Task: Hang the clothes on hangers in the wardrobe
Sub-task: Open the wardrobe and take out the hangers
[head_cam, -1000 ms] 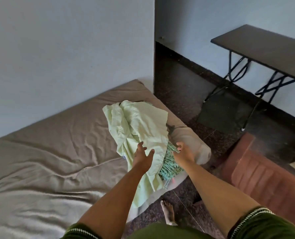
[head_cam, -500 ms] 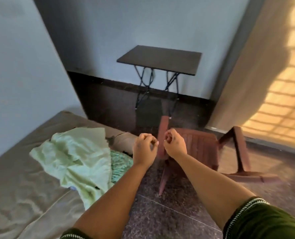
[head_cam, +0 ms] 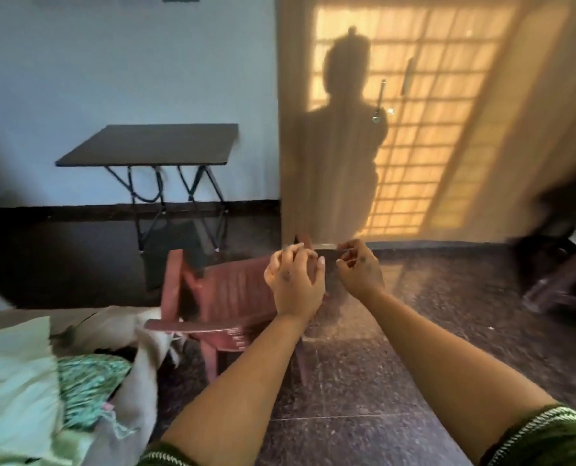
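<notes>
A light green garment (head_cam: 11,381) and a teal patterned garment (head_cam: 88,381) lie heaped on the bed at the lower left. Straight ahead stand the beige wardrobe doors (head_cam: 431,136), closed, with metal handles (head_cam: 379,99) and my shadow across them in window light. My left hand (head_cam: 293,280) and my right hand (head_cam: 359,269) are raised side by side in front of me, well right of the clothes. Their fingers are loosely curled and hold nothing. No hanger is in view.
A reddish-brown plastic chair (head_cam: 219,297) stands between the bed and the wardrobe, just left of my hands. A dark folding table (head_cam: 152,146) is against the blue wall. Dark furniture (head_cam: 555,264) sits at the right edge, on a speckled dark floor (head_cam: 414,331).
My hands let go of the light green garment on the bed. My view swung right from the bed towards the wardrobe, and both empty hands came up together in front of me.
</notes>
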`<state>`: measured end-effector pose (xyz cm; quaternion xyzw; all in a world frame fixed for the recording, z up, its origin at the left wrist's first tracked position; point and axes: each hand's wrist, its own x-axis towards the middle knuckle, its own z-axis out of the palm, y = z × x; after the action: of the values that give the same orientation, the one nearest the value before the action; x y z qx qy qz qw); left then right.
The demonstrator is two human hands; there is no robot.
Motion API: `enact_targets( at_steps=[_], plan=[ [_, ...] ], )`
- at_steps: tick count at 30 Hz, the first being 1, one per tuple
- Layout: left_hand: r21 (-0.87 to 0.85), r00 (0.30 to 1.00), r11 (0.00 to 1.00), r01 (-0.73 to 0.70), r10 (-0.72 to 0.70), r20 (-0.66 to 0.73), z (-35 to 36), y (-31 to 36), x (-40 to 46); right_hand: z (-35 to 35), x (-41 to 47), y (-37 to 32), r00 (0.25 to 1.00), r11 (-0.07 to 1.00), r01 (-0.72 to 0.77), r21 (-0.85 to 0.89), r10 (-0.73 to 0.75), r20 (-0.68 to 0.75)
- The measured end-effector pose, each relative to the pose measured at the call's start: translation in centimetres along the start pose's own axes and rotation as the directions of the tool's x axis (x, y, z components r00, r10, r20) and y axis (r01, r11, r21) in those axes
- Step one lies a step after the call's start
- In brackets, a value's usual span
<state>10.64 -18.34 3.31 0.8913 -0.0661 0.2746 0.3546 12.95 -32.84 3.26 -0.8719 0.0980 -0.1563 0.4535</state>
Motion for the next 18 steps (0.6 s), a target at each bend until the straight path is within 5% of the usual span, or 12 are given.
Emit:
enact_targets(
  at_steps=[7, 18],
  plan=[
    [-0.064, 0.999, 0.998, -0.023, 0.025, 0.034, 6.8, 8.4, 2.1, -11.1, 6.1, 4.0, 0.999, 0.999, 0.036, -0.028, -0.037, -0.028],
    [-0.139, 0.996, 0.988, -0.066, 0.057, -0.065, 18.4, 13.4, 18.7, -15.3, 25.8, 6.1, 0.989, 0.994, 0.112, -0.017, -0.113, -0.091]
  ],
)
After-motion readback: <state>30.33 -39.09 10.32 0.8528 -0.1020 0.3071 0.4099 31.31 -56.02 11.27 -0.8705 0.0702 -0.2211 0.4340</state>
